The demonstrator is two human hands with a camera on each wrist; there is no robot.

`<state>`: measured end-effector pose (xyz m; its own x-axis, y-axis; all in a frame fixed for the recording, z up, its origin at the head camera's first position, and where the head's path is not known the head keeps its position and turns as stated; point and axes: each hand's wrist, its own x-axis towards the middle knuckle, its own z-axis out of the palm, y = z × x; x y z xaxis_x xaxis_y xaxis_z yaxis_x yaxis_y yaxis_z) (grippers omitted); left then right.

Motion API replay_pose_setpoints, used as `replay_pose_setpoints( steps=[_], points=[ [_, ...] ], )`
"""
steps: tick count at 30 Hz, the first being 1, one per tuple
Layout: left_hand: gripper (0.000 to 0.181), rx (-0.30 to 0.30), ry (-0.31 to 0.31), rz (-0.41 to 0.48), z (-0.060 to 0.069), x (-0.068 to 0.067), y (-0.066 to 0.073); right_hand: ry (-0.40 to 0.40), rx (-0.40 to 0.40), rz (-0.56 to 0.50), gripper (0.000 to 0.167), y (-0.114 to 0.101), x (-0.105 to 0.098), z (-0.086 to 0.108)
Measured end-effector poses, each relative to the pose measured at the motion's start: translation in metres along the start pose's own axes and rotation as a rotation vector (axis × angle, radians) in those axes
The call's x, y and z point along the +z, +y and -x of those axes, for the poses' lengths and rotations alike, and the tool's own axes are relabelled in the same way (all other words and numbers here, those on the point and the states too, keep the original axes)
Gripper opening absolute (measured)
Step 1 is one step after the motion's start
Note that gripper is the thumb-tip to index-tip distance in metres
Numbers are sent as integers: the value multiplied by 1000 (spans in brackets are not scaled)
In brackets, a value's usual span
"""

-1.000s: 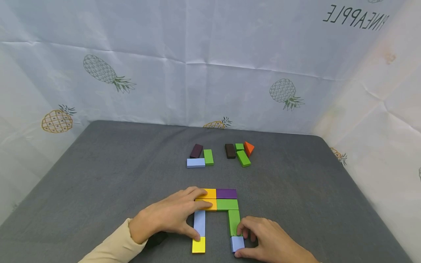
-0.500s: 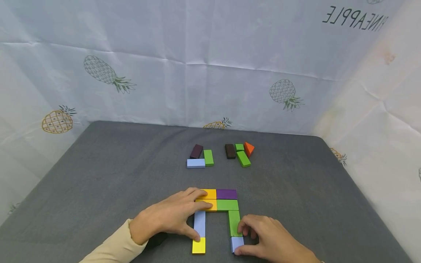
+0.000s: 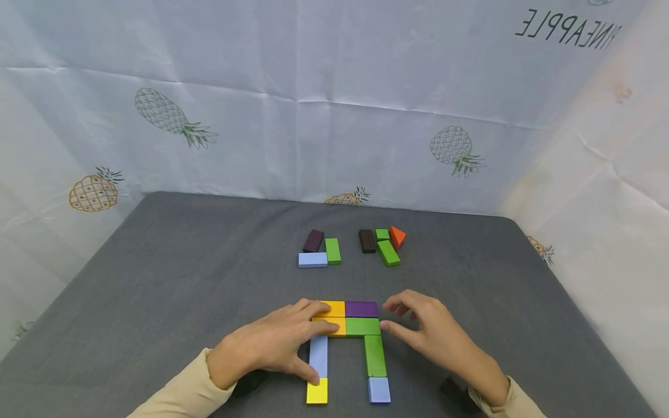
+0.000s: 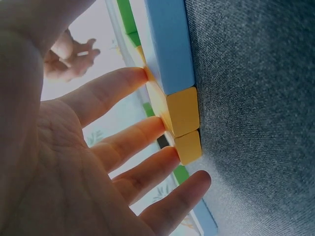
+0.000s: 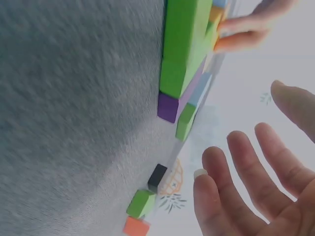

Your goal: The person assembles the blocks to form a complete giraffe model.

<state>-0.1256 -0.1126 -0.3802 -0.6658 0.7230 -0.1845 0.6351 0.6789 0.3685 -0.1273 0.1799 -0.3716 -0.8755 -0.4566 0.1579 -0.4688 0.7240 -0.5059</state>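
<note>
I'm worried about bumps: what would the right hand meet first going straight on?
Probably the purple block, just ahead of the right hand in the head view; height is unclear, so it might pass above.

Table (image 3: pixel 209 278) is being shot forward and down from the head, left hand (image 4: pixel 74 152) and right hand (image 5: pixel 258 179) real close from the wrists, sideways; purple block (image 3: pixel 361 309) is being shared by head and right wrist.
</note>
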Motion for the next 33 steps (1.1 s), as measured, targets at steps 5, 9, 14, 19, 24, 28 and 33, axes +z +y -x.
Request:
replay_pose_setpoints(
  steps=[5,9,14,19,24,28,33],
  points=[
    [76,-7,-7,5,0,0,0,82,-50,-5,24,8,2,-12],
    [76,-11,-9,6,0,-1,0,112,-59,-11,23,16,4,-21],
    [76,-7,-10,3,0,-1,0,139,-43,7,25,25,5,-32],
    [75,-6,-10,0,0,-1,0,155,-41,24,26,35,5,-44],
    [75,-7,-14,0,-1,-1,0,154,-27,17,26,42,5,-53],
    [75,-6,-13,0,-1,-1,0,146,-14,37,27,45,5,-59],
    [76,-3,-6,3,0,0,0,135,6,78,27,51,6,-68]
  ],
)
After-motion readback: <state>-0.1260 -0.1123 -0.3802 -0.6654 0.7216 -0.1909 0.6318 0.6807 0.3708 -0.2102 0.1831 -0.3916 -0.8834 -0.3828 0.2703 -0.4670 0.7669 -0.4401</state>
